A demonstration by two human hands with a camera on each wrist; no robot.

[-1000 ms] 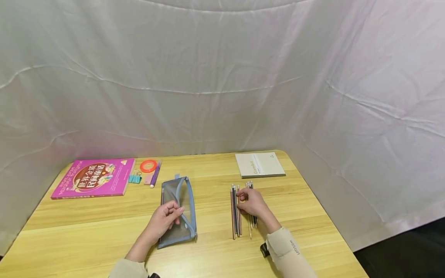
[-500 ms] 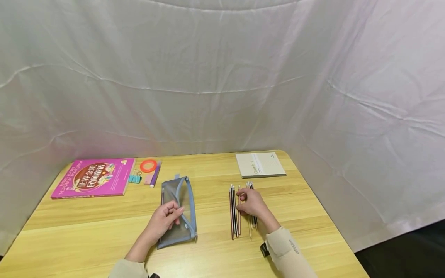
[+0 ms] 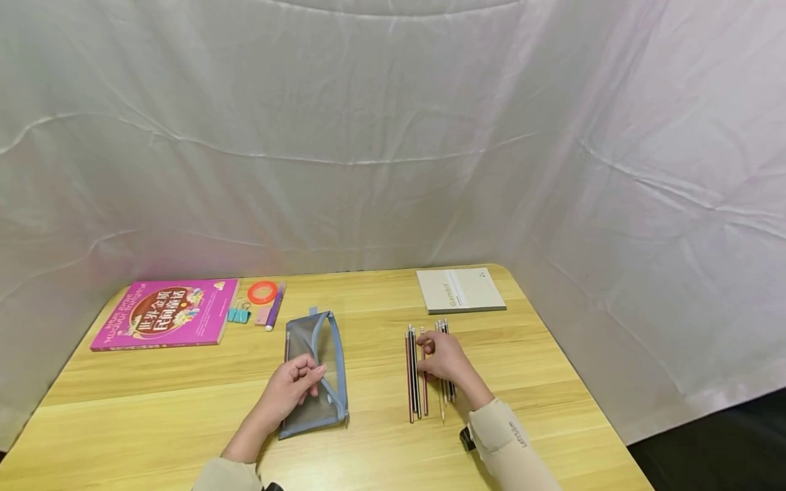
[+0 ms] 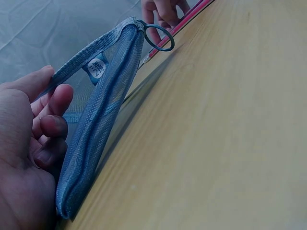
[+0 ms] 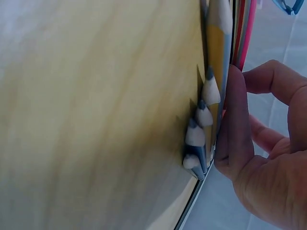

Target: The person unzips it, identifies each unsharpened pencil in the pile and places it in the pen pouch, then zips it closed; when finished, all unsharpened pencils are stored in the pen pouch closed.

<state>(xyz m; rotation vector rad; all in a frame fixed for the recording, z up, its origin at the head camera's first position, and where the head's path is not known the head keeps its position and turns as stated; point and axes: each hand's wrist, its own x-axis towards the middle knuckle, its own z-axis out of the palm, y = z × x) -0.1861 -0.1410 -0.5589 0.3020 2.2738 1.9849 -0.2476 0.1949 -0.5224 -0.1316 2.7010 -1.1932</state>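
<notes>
A blue-grey mesh pencil pouch lies lengthwise on the wooden table. My left hand grips its near half, thumb on one side of the mouth and curled fingers on the other. The left wrist view shows the pouch held on edge in my left hand, with its ring zipper pull at the far end. To the right lie several pencils in a row. My right hand rests over them, pinching a reddish pencil. In the right wrist view the thumb presses along the sharpened pencils.
A pink book lies at the far left, with teal binder clips, an orange tape roll and a purple pen beside it. A grey notebook sits at the far right. White cloth surrounds the table.
The right hand has drawn the reddish pencil slightly right, apart from the left bundle. The left hand and the pouch have stayed put.
</notes>
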